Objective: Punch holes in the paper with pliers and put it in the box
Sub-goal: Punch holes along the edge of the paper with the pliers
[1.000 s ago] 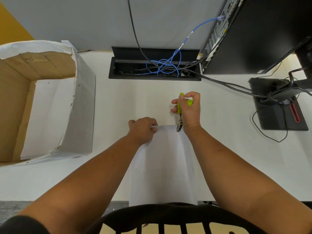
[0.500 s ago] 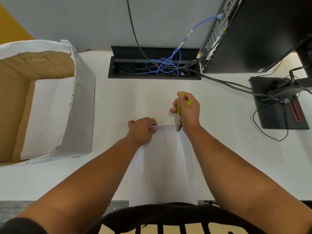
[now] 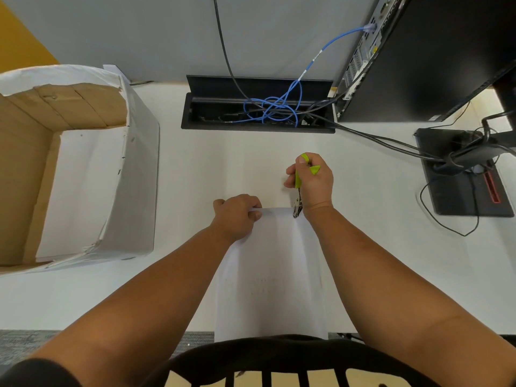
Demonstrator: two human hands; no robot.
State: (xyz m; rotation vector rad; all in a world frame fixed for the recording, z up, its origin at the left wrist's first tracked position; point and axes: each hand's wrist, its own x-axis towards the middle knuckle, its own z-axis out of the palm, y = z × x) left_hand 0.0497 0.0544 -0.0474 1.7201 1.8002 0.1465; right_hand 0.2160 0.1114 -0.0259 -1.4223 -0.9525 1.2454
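Forearms reach out from the near edge of the view, over a dark garment [image 3: 279, 358] with pale lettering. Between them a white sheet of paper [image 3: 273, 275] lies flat on the white tabletop [image 3: 195, 177], its near end hanging past the tabletop's edge. The left hand [image 3: 237, 215] is curled closed on the far left corner of the paper, fingers folded over the sheet's far edge. Just to its right, the right hand [image 3: 314, 182] is wrapped tight around the lime-green handles of the pliers [image 3: 298, 191], squeezing them together. The metal head of the pliers points toward the near side and sits on the paper's far edge, near its right corner.

Well to the left stands an open cardboard box [image 3: 139, 163], white outside, with a white sheet lining its floor. Farther back, a black cable tray [image 3: 257, 127] is sunk into the tabletop, holding a tangle of blue cable [image 3: 279, 107] and black leads. At the far right stand a black computer tower [image 3: 432, 51] and a monitor base [image 3: 463, 177].
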